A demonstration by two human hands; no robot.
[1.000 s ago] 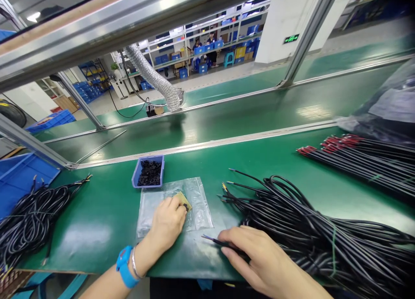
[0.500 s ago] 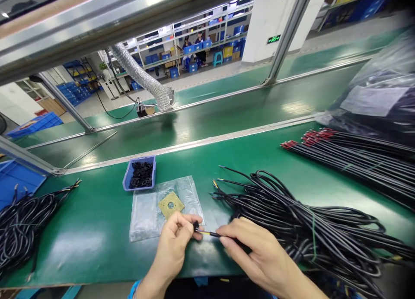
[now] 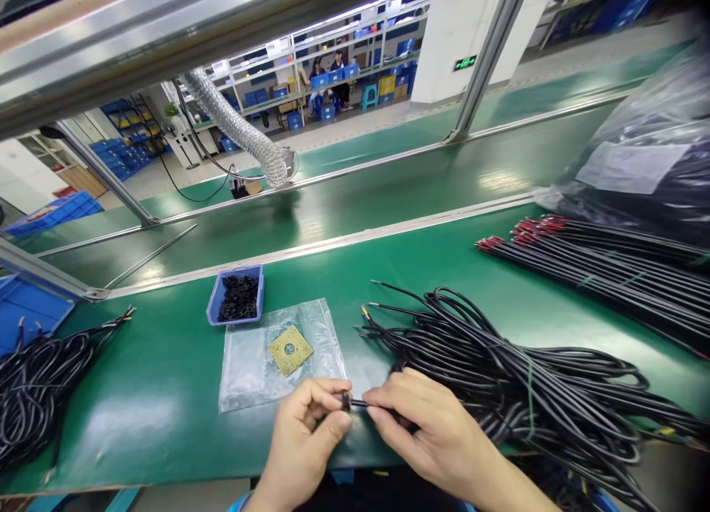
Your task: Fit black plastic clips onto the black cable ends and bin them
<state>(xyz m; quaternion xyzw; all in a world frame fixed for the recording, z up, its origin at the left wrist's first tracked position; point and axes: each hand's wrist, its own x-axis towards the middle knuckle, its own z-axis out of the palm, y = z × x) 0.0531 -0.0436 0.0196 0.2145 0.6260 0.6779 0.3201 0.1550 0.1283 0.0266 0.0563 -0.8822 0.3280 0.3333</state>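
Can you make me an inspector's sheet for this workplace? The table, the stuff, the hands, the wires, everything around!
Surface: green tabletop, shiny, with reflections.
Things at hand: small black part, black cable at it, insertion unclear; blue bin holding black pieces.
Clutter: yellowish plate lying on clear bag.
Fingers: left hand pinches the part; right hand pinches the cable.
Cables: left coil, right coil, red-tipped bundle far right.
Surroundings: metal frame, silver duct, two people beyond.

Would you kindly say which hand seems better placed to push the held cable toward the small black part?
Probably the right hand: it pinches the cable close to the small black part, which the left hand holds.
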